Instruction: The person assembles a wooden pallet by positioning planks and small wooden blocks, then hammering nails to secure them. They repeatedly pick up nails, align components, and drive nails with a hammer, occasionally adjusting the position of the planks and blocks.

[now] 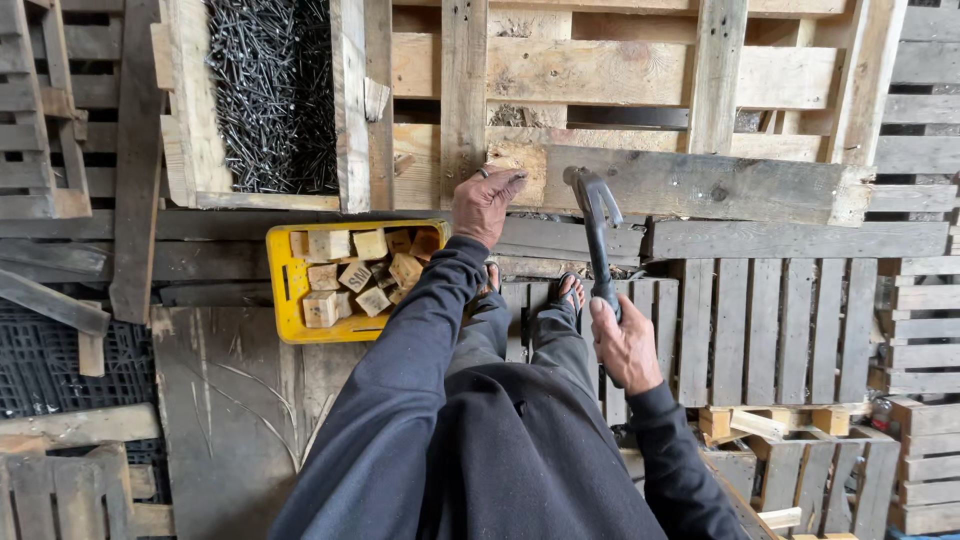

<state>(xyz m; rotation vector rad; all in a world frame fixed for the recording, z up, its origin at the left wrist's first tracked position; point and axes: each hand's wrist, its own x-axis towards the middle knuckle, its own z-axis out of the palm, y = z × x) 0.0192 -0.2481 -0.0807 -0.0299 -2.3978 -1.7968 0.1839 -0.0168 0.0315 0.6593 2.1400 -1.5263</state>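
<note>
I see my right hand closed tight around the handle of a claw hammer, whose dark head is raised just over the weathered plank of the wooden pallet in front of me. My left hand rests on that same pallet, left of the hammer head, its fingertips pinched at the plank's left end; whether they hold a nail there I cannot tell, it is too small to make out. Just left of the pallet's near edge, below my left hand, sits a yellow plastic crate filled with small wooden blocks. Beyond the crate, at the pallet's far left, a wooden box of dark nails stands open.
</note>
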